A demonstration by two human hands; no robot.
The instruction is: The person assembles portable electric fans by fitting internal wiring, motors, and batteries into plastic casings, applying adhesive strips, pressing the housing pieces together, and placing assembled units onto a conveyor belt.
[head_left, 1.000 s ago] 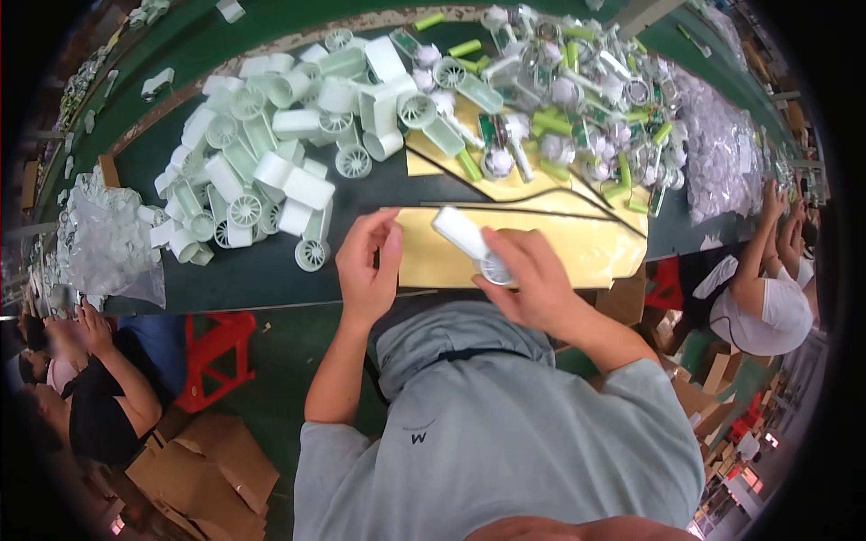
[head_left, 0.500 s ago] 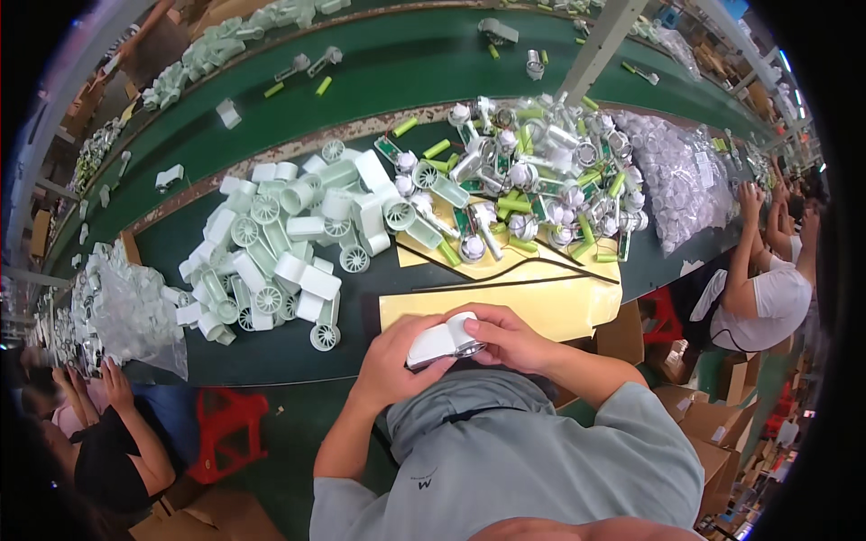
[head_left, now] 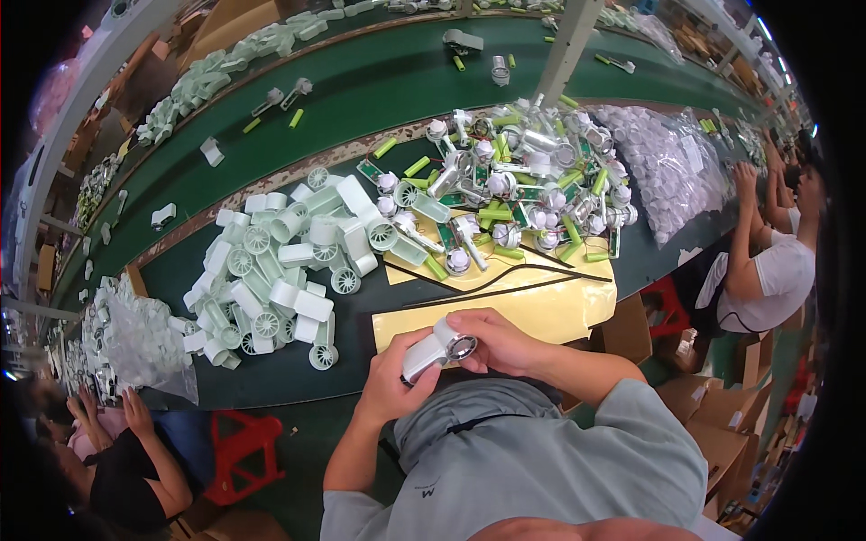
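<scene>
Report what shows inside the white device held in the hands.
Only a silver-rimmed round face shows at one end of the white device. Its shell covers whatever is inside, and the left hand and right hand hide part of the outside.

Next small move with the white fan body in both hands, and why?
I'd probably have the right hand turn the white fan body slightly, bringing its silver-rimmed round face squarely up for a look. That face is angled off to the right, the right hand is already at the round end, and the left hand grips the handle, which should steady it.
</scene>
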